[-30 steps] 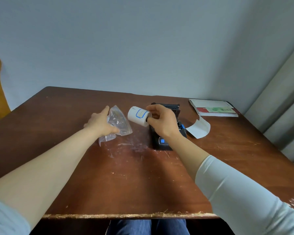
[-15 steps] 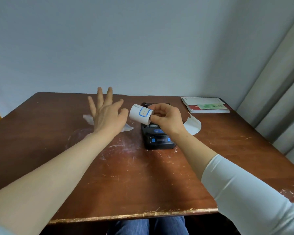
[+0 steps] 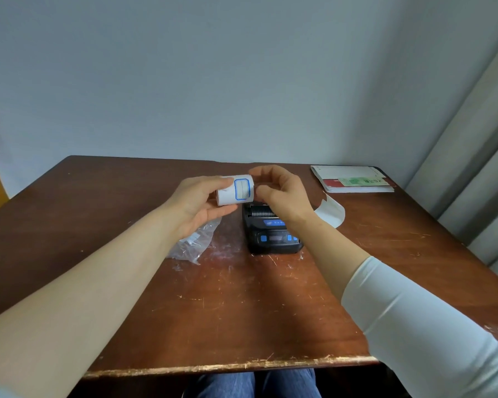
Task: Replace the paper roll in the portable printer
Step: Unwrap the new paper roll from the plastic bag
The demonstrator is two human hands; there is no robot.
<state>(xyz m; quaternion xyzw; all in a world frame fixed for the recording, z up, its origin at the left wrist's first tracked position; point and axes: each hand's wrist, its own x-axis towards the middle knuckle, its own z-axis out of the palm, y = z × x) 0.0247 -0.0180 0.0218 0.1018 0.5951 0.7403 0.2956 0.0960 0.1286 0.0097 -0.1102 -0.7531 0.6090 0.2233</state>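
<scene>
The left fingers (image 3: 227, 209) are curled under the paper roll (image 3: 236, 191) with the thumb laid along its top. This is a closed cradle grip that holds the cylinder level, well off the table (image 3: 242, 311), with its blue-outlined label turned toward the operator. The right thumb (image 3: 261, 192) and forefinger are bent narrowly toward each other at the roll's right end and appear to pinch there. This is most likely to find or lift the free paper edge, but the frame does not show whether any edge is caught. The left hand (image 3: 197, 202) therefore serves as the fixture and the right hand (image 3: 283, 196) as the working tool, a division suited to starting a sealed roll. The roll is held directly above and just behind the portable printer (image 3: 273, 239), which keeps the transfer into the paper bay short. The printer stands on the table with its button panel facing the operator and its toothed tear bar exposed. This suggests the cover is open, although the right wrist hides part of the bay. A crumpled clear plastic wrapper (image 3: 194, 245) lies under the left wrist, beside the printer. A curled loose strip of paper (image 3: 331, 212) lies to the printer's right, apart from it. A stack of booklets (image 3: 354, 180) lies at the far right corner, well clear of the work area. Loading has not yet begun.
</scene>
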